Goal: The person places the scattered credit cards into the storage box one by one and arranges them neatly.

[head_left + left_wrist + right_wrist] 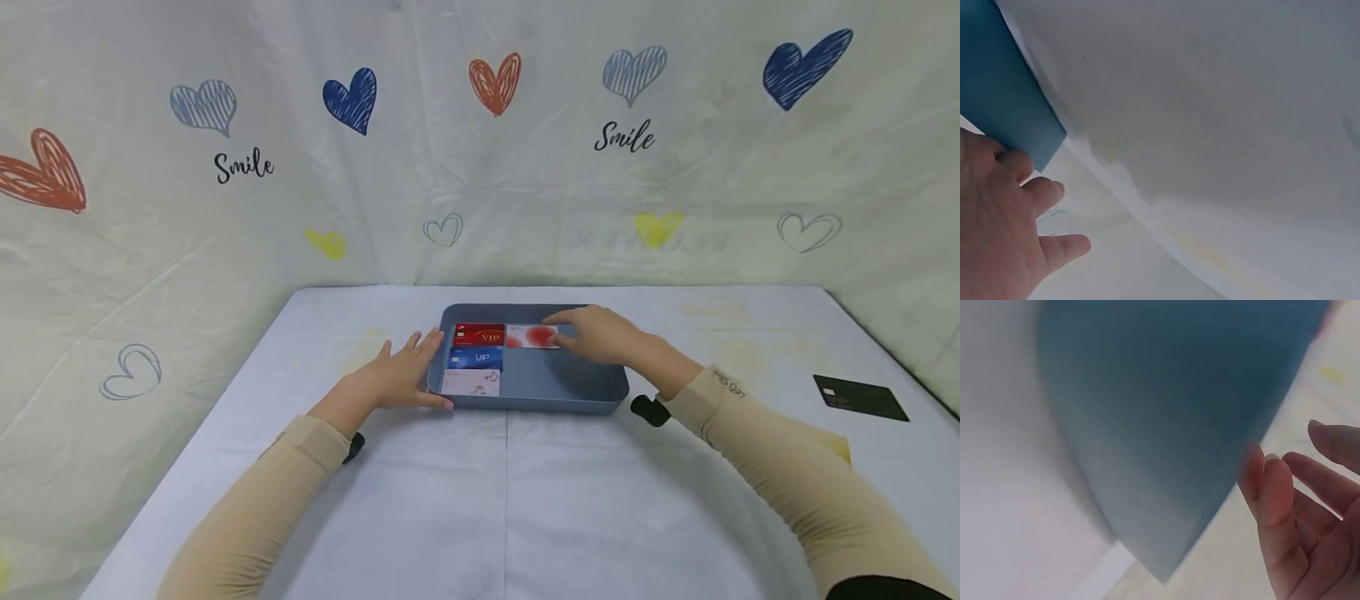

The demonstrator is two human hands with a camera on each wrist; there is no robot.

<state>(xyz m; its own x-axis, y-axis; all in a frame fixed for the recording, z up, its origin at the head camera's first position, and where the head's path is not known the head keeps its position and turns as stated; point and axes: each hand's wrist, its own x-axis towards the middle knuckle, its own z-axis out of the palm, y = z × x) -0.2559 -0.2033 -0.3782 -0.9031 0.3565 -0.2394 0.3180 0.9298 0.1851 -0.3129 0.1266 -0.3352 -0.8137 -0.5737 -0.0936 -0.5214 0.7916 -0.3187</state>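
Right hand (600,333): thumb and forefinger are standing apart over the right end of a white card with red discs (529,337), nothing visibly being pinched between them; whether a fingertip is touching the card, one cannot tell. Left hand (401,375): fingers are spreading wide and bracing the left end of a blue-grey rectangular tray (543,379), the thumb lying by its near-left corner. Contents of tray, four cards: the white one is lying in the far row, right column; beside it, in the left column, a red VIP card (480,335) is heading a file of three, with a blue VIP card (476,359) sitting in the middle and a pale pink floral card (471,382) lying nearest the wearer. Outside the tray, on the white-covered table (442,500): a black card (861,397) is lying well off to the right, and a yellow piece, probably another card, is showing only a corner (838,444) past the right sleeve (795,467). State of progress, by judgement: the left column is looking complete, the right column is holding one card, and the black and yellow pieces are remaining unplaced.
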